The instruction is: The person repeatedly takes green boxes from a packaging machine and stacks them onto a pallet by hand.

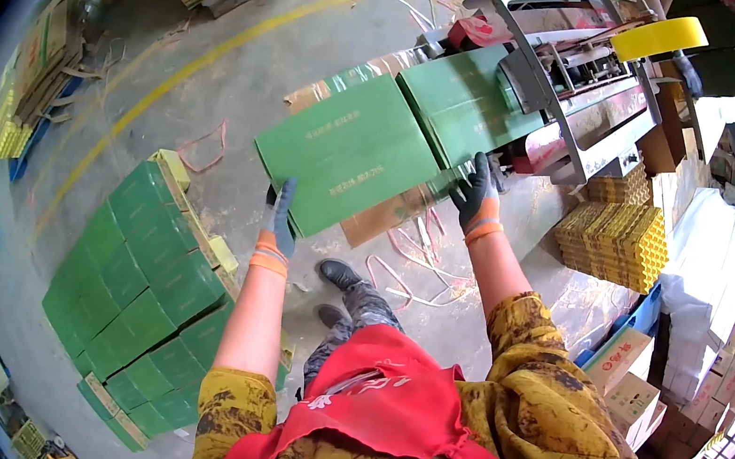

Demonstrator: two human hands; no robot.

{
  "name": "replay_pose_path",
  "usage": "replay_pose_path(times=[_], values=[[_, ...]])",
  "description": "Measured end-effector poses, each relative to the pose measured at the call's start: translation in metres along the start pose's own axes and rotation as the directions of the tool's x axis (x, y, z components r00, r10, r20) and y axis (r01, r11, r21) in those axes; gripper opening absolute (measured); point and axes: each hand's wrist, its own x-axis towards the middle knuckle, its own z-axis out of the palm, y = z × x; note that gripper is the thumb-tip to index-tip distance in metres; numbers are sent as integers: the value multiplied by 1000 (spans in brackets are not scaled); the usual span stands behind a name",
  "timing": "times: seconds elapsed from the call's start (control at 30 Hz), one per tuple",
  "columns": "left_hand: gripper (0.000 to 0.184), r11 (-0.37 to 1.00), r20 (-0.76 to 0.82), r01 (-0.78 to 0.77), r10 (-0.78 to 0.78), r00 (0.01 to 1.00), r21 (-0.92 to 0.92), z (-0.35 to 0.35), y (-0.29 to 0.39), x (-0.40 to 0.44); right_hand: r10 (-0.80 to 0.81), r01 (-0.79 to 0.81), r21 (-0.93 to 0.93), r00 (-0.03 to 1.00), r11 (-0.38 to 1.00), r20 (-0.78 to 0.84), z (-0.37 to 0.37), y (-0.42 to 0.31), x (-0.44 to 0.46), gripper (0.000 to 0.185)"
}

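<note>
1. The green carton [345, 155] is at 12 o'clock, slightly above the middle of the view, lying flat and a little tilted to the axis of the view.
2. The left hand [283, 210], gloved, touches its near left corner, at about 7 o'clock of the carton. This hand is open, with fingers almost straight; I cannot tell if it bears weight.
3. The right hand [477, 198], also gloved, is at the carton's 4 o'clock corner. Its fingers are spread, partly open, not closed around anything.
4. The second green carton [467, 102] is just beside, toward 1 o'clock, its far end at the metal machine [580, 81].
5. At 8 o'clock stands the stack of green cartons [142, 305].
6. At 3 o'clock are the yellow trays [609, 237]; at 10 o'clock, the yellow floor line [191, 63].
</note>
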Motion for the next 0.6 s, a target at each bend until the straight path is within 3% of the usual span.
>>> replay_pose_path(times=[0.1,0.23,0.3,0.33,0.43,0.47,0.53,0.6], values=[[54,1000,-22,6,-6,1000,3,3,7,-8,29,-29,13,999,999,-32,8,5,-8,57],[50,996,-62,57,-61,996,-73,-15,27,-32,144,-153,141,987,978,72,26,14,-23,51],[48,997,-159,45,-56,986,-68,-39,31,-40,116,-162,143,951,976,287,21,44,0,47],[48,999,-179,35,-40,983,-32,-50,36,-44,290,-400,305,892,864,347,28,45,-5,41],[48,999,-229,9,2,973,49,-69,59,-56,328,-356,298,934,886,139,75,37,-59,34],[48,998,-240,13,3,971,63,-66,75,-64,367,-394,328,919,859,142,83,34,-73,34],[47,997,-248,38,-20,969,67,-72,96,-76,372,-469,286,866,836,334,56,74,-34,52],[46,997,-243,71,-59,968,40,-87,109,-83,381,-474,201,847,857,372,81,77,-63,49]])
